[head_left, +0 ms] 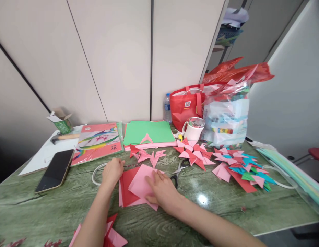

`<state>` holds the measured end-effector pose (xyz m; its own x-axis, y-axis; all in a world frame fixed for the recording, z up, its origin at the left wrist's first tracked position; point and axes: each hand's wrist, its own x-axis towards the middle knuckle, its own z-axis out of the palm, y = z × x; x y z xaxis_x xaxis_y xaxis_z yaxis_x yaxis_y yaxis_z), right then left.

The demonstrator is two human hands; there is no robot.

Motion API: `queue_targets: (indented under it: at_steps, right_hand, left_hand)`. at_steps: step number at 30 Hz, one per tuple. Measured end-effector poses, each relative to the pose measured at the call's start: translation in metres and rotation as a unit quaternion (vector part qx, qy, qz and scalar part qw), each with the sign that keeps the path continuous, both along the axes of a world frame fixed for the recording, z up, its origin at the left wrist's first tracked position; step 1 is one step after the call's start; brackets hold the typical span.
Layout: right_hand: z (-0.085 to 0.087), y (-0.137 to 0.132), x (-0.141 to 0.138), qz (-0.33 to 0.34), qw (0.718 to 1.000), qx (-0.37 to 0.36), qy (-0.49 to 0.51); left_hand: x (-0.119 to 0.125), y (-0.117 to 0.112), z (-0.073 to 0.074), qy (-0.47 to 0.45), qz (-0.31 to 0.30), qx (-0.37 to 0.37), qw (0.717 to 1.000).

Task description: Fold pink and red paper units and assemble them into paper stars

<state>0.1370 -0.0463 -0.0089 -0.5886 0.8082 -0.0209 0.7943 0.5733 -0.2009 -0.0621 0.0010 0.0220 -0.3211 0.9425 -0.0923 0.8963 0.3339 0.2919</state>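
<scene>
My right hand (163,188) lies over a square pink sheet of paper (139,181), its fingers stretched out and touching it. That sheet sits turned at an angle on a stack of red and pink square paper (127,192). At the stack's upper left corner is my left hand (113,171), its fingers curled together; what they hold, if anything, is hidden. Just beyond the stack stand folded pink paper pieces (157,157). Scissors with black handles (178,169) lie to the right of the stack.
A phone (56,170), a hammer (65,137) and a packaged paper pad (97,142) lie left. Green sheets (148,132) are at the back. A white mug (193,129), red bag (184,106) and folded paper pieces (248,168) stand right. More folded pieces (114,236) are in front.
</scene>
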Motion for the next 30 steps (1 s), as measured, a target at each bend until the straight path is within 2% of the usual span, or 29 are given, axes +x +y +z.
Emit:
queue_targets:
  at_steps: [9, 16, 19, 23, 27, 30]
  right_hand:
    - [-0.007, 0.001, 0.001, -0.006, 1.0, 0.015, 0.017]
    - [-0.005, -0.001, 0.001, -0.003, 1.0, 0.019, 0.007]
    - [-0.003, -0.001, 0.001, -0.007, 1.0, 0.021, 0.006]
    - [-0.002, -0.001, 0.002, -0.011, 0.999, 0.026, 0.029]
    - [-0.002, 0.0, 0.004, -0.038, 0.996, 0.011, 0.081]
    - [-0.003, 0.002, 0.004, -0.056, 0.991, -0.008, 0.119]
  left_hand:
    - [-0.003, 0.005, -0.007, -0.064, 0.028, 0.042, 0.997]
    - [-0.004, 0.011, -0.014, -0.194, 0.037, 0.083, 0.977]
    - [0.001, 0.009, -0.012, -0.264, 0.016, 0.083, 0.961]
    - [0.009, 0.005, -0.01, -0.403, -0.04, 0.06, 0.912]
    - [0.013, 0.006, -0.01, -0.412, -0.102, 0.122, 0.897]
    - [0.015, 0.008, -0.007, -0.395, -0.091, 0.173, 0.898]
